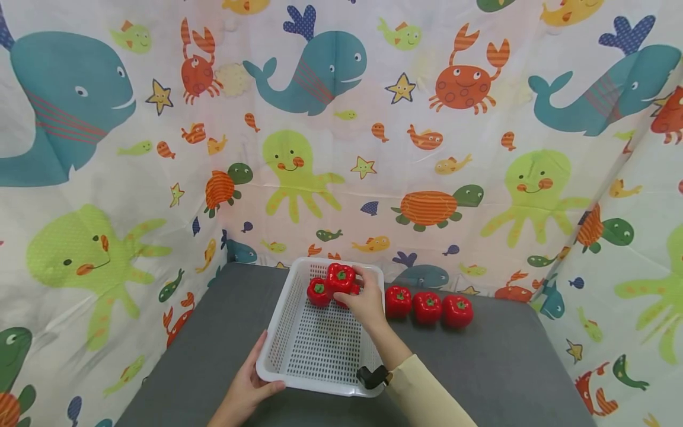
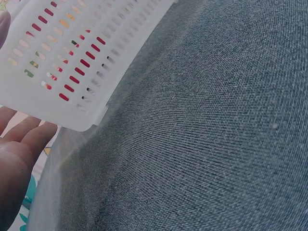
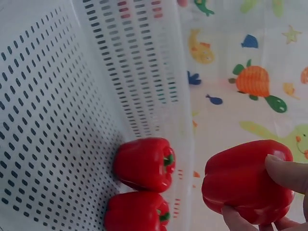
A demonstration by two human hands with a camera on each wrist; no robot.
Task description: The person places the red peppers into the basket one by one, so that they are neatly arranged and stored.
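My right hand (image 1: pixel 365 299) pinches a red bell pepper (image 1: pixel 340 277) between thumb and fingers, above the far part of a white plastic basket (image 1: pixel 274 332). In the right wrist view, this pepper hangs apart from the two others in the basket, a bell pepper (image 3: pixel 144 163) and a second pepper (image 3: pixel 134 211), which lie side by side against the far wall. My left hand (image 1: pixel 248 379) holds the basket's near left corner, thumb at the front side and fingers along the left side. The left wrist view shows its fingers (image 2: pixel 33 134) beside the perforated wall.
Three more red bell peppers stand in a row right of the basket: a near one (image 1: pixel 398 302), a middle one (image 1: pixel 427 308) and an outer one (image 1: pixel 457 311). A dark grey cloth (image 1: pixel 507 362) covers the table. Sea-animal curtains (image 1: pixel 331 160) enclose its back and sides.
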